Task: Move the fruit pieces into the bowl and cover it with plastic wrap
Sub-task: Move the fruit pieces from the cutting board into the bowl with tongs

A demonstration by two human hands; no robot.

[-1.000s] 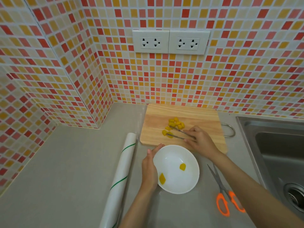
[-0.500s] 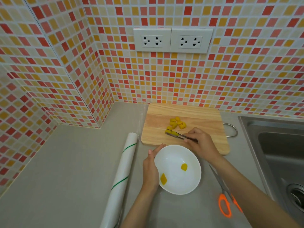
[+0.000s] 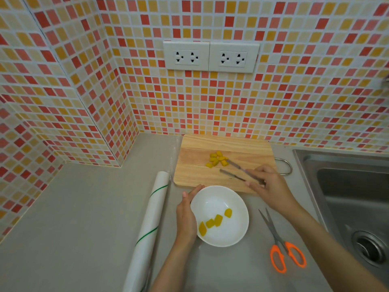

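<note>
Holding thin metal tongs (image 3: 235, 170) spread apart near the yellow fruit pieces (image 3: 217, 160) on the wooden board (image 3: 242, 148) mid-frame, the right hand (image 3: 267, 183) might squeeze badly and drop one beside the round white bowl (image 3: 235, 199), which the left hand (image 3: 186, 216) cups.

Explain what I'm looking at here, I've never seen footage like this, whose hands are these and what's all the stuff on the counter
There is no machine here. A person wears a wide camera on the head, so you look down on their own two hands; that is the only view.

The left hand steadies a white bowl that holds a few yellow fruit pieces. The right hand holds metal tongs, open, reaching toward the pile of fruit on the wooden cutting board.

On the grey counter lie a roll of plastic wrap, left of the bowl, and orange-handled scissors to its right. A steel sink sits at the far right.
</note>
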